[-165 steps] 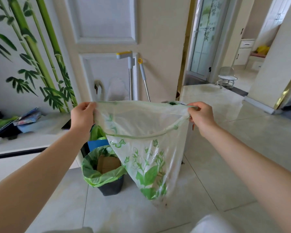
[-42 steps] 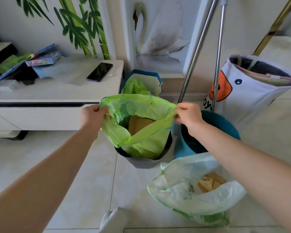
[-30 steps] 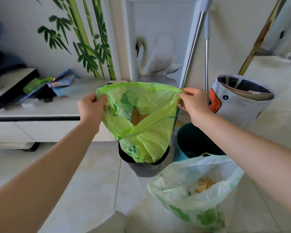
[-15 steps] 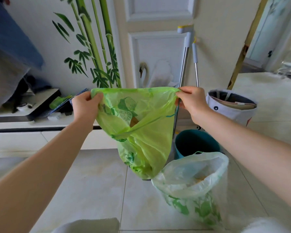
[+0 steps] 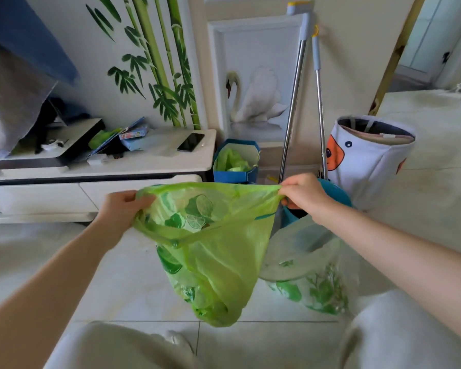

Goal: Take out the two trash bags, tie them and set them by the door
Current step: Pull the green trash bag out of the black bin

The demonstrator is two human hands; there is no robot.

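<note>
A bright green trash bag (image 5: 213, 259) printed with lime slices hangs in the air before me, its mouth stretched wide. My left hand (image 5: 120, 209) grips the left side of its rim and my right hand (image 5: 301, 193) grips the right side. Its bottom hangs low over the floor tiles. To its right a clear white trash bag (image 5: 312, 272) with green leaf prints stands on the floor, untied and with its mouth open, partly behind the green bag and my right forearm.
A teal bucket (image 5: 338, 193) sits behind my right hand, with two mop handles (image 5: 290, 107) leaning on the wall. A white duck-print basket (image 5: 367, 155) stands right of them, a blue box (image 5: 234, 161) beside a low white cabinet (image 5: 99, 166) with a phone (image 5: 190, 141) on it.
Both hands have carried the green bag lower and closer to me. The black bin it was lifted out of is no longer in sight. The white bag has stayed on the floor.
</note>
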